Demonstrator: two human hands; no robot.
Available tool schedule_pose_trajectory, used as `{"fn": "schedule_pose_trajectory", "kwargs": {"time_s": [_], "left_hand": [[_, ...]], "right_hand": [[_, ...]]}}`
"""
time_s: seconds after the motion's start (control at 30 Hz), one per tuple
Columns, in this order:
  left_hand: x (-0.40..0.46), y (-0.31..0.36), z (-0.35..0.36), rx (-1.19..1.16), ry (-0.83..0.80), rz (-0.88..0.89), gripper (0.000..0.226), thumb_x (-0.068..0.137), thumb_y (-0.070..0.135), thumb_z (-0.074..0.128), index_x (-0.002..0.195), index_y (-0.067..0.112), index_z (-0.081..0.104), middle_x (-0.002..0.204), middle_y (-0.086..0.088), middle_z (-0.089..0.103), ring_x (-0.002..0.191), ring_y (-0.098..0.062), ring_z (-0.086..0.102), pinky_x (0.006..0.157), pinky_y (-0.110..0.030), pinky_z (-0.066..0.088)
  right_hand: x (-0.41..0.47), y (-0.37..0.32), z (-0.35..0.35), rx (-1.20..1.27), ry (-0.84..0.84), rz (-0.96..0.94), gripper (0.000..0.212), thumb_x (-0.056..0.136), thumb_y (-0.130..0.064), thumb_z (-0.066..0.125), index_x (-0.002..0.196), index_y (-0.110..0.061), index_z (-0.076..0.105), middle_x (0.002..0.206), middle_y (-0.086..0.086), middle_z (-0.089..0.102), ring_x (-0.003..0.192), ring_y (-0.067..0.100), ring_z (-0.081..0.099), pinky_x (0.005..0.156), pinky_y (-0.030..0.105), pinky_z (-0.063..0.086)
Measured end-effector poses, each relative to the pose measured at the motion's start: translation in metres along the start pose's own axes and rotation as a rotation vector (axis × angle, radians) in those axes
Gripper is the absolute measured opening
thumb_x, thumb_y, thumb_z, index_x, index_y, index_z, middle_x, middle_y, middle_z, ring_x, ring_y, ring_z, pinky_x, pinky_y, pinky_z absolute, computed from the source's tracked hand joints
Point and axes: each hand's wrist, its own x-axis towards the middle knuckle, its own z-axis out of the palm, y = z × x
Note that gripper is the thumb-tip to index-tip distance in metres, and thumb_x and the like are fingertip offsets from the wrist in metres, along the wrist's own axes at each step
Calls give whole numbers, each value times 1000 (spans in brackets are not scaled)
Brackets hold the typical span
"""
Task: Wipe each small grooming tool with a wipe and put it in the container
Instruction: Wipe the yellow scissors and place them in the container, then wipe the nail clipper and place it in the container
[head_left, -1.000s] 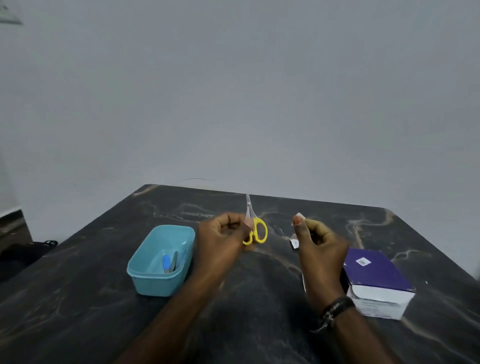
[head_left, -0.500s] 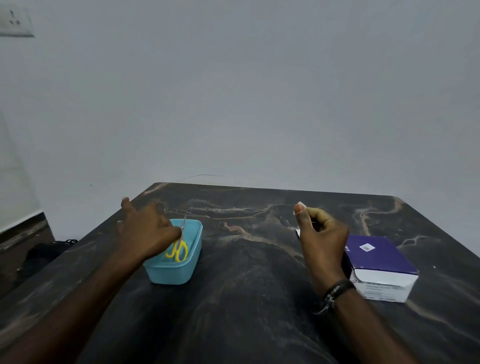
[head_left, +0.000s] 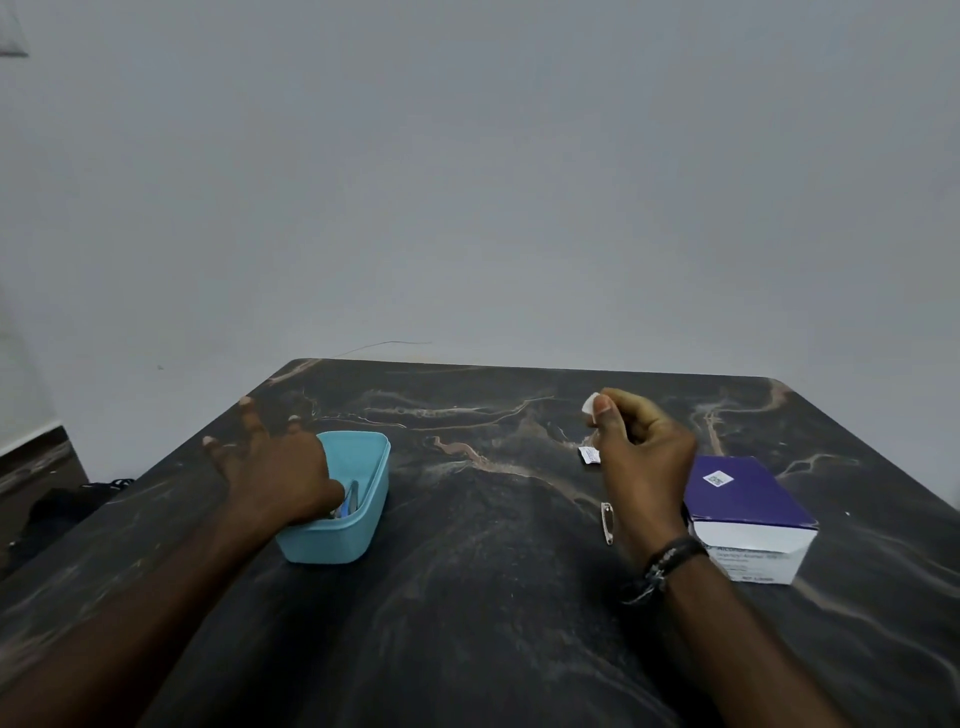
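- The left hand (head_left: 270, 467) hangs over the near-left part of the container (head_left: 376, 483), fingers spread and straight, gripping nothing that shows; the thumb side dips inside the rim, so whether it touches a tool there I cannot tell.
- The container, a small turquoise tub, sits on the left part of the dark marbled table (head_left: 493, 597); inside, a blue-handled tool and a slim metal one (head_left: 349, 501) lean against the near wall, half hidden by the hand; I judge these as done; yellow scissors, if inside, are not visible.
- A torn white wrapper scrap (head_left: 589, 455) lies on the table at centre-right, just left of the right hand.
- A safety pin (head_left: 607, 522) lies flat on the table, near the right wrist and well apart from the container; it looks to be what is left to wipe and drop in.
- The right hand (head_left: 641, 447) is raised above the table, fingers curled, thumb and forefinger pinching a small white wipe (head_left: 591, 404) at its top.
- A purple-topped white box (head_left: 748, 514) stands at the right, just beside the right forearm; likely the wipe supply.
- Overall: most tools appear stowed; one item remains, perhaps more hidden behind the right arm.
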Motion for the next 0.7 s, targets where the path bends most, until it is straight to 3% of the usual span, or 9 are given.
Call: {"fn": "schedule_pose_trajectory", "kwargs": {"time_s": [0.03, 0.1, 0.2, 0.3, 0.37, 0.5, 0.57, 0.63, 0.7], "left_hand": [[-1, 0, -1, 7, 3, 2, 47, 83, 38, 61, 125, 17, 55, 160, -10, 15, 146, -40, -18, 112, -69, 10], [-6, 1, -4, 68, 76, 27, 26, 81, 40, 61, 100, 22, 67, 162, -8, 12, 145, -42, -19, 112, -70, 6], [-16, 6, -8, 91, 360, 109, 22, 83, 38, 59, 84, 22, 74, 162, -11, 12, 143, -44, -22, 113, -68, 1], [-33, 29, -7, -213, 734, 380, 18, 85, 29, 62, 86, 20, 78, 160, -16, 15, 146, -39, -19, 118, -60, -3], [-48, 54, -2, -440, 870, 599, 14, 81, 18, 64, 82, 14, 77, 155, -18, 29, 149, -38, -5, 118, -59, 12], [-73, 112, 24, -546, 706, 736, 7, 82, 17, 70, 87, 17, 75, 138, -10, 56, 141, -31, 35, 107, -47, 40], [-79, 136, 37, -576, 521, 727, 12, 89, 24, 64, 95, 19, 73, 116, -1, 64, 113, -17, 57, 92, -37, 53], [-77, 156, 44, -613, 331, 671, 16, 90, 27, 61, 98, 16, 70, 100, 0, 66, 90, -14, 63, 79, -33, 56], [-75, 173, 42, -645, 187, 609, 18, 87, 25, 62, 94, 10, 69, 90, -5, 69, 81, -19, 66, 70, -34, 56]], "right_hand": [[1, -1, -1, 16, 16, 5, 7, 90, -18, 67, 95, -18, 72, 83, 1, 75, 75, 13, 71, 69, 31, 56], [3, -5, -1, 55, 55, 18, 6, 91, -14, 65, 92, -19, 68, 81, 0, 75, 76, 14, 72, 70, 31, 56], [4, -9, -2, 89, 86, 27, 7, 91, -8, 63, 92, -15, 66, 81, 0, 74, 78, 13, 73, 71, 30, 57], [3, -9, -1, 76, 78, 6, 14, 91, -6, 61, 87, -18, 65, 80, 2, 74, 77, 12, 72, 70, 30, 56], [2, -8, 0, 66, 56, -8, 17, 91, -5, 59, 87, -21, 65, 83, 4, 74, 77, 16, 72, 71, 32, 57], [0, -8, 2, 45, 45, -32, 19, 91, -5, 58, 91, -22, 67, 88, 4, 75, 81, 19, 71, 74, 37, 58], [-1, -8, 1, 44, 56, -27, 21, 92, -5, 57, 95, -22, 69, 90, 2, 75, 84, 18, 72, 79, 38, 59], [-1, -9, 1, 46, 67, -18, 21, 92, -6, 58, 98, -21, 70, 91, -1, 75, 88, 16, 73, 82, 38, 59], [-1, -9, 2, 41, 73, -22, 21, 92, -5, 58, 97, -20, 72, 90, -2, 75, 88, 15, 73, 83, 39, 59]]}}
